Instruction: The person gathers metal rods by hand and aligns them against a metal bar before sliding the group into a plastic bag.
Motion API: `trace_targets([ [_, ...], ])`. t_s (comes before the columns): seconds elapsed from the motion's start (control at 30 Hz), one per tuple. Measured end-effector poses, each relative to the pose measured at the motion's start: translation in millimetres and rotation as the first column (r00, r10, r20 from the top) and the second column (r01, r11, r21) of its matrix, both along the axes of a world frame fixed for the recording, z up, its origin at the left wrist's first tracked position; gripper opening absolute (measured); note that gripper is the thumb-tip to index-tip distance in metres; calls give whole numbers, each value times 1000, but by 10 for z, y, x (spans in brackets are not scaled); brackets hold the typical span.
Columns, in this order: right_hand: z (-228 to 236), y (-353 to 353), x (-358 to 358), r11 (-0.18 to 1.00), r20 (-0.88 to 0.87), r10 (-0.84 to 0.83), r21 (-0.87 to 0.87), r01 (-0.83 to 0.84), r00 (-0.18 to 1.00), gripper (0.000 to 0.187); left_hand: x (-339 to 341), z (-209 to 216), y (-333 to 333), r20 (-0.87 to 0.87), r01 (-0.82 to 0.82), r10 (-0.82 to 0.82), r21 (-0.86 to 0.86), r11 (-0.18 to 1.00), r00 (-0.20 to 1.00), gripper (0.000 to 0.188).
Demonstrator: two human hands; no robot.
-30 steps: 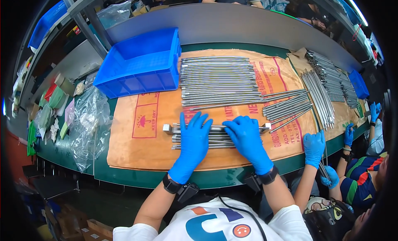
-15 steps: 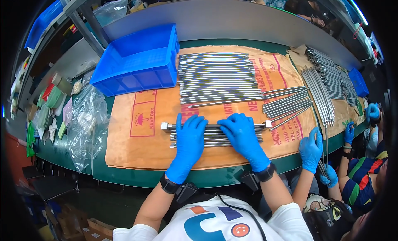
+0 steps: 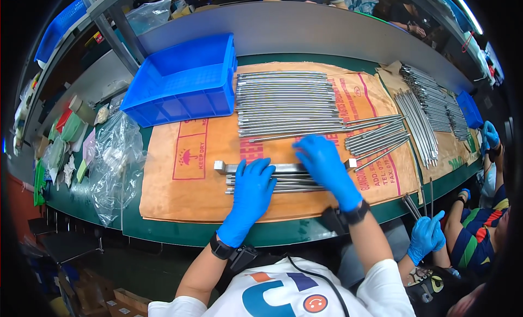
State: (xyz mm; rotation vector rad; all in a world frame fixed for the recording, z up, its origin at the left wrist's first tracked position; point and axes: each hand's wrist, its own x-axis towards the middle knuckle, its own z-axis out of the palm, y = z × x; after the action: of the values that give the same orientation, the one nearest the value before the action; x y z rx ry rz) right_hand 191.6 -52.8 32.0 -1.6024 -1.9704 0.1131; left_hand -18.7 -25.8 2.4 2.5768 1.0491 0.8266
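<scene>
A flat metal bar [image 3: 287, 168] with a square block on each end lies crosswise in front of me on brown printed paper. My left hand [image 3: 249, 194], in a blue glove, is closed over the bar's left part. Its palm also covers some thin metal rods [image 3: 297, 185] lying in a bunch along the bar's near side. Above the bar's right part is my right hand [image 3: 325, 163], gloved the same way, its fingers blurred and pointing toward a wide row of metal rods [image 3: 286, 104] behind.
An empty blue bin [image 3: 177, 102] stands back left, beside crumpled clear plastic [image 3: 114, 159]. More rods [image 3: 378, 134] lie loose on the right, with further bundles [image 3: 417, 126] beyond. A co-worker's gloved hands [image 3: 426, 236] hold rods near the table's right edge. A grey partition [image 3: 305, 31] runs behind.
My right hand has lifted off the bar and moved slightly away from me. My left hand stays on the bar. The co-worker's hands have come together around the rods.
</scene>
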Motion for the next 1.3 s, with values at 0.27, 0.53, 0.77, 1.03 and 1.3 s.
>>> trace_targets([
  [0.27, -321, 399, 341, 974, 385, -225, 114, 196, 895, 9, -122, -17, 54, 40, 9, -9, 13, 1000, 999, 29],
  [0.53, -234, 88, -149, 979, 54, -42, 204, 30, 998, 21, 133, 129, 181, 61, -34, 21, 209, 977, 998, 30],
  [0.77, -47, -242, -236, 987, 76, -110, 128, 100, 991, 19, 204, 62, 128, 5, 60, -60, 50, 997, 998, 32],
  [1.03, -61, -161, -368, 987, 34, -107, 121, 102, 994, 19, 86, 61, 160, 31, 10, -12, 75, 997, 999, 32],
  [1.3, -128, -193, -317, 985, 56, -124, 125, 116, 991, 19, 116, -9, 146, -6, 19, -19, 77, 997, 1000, 31],
])
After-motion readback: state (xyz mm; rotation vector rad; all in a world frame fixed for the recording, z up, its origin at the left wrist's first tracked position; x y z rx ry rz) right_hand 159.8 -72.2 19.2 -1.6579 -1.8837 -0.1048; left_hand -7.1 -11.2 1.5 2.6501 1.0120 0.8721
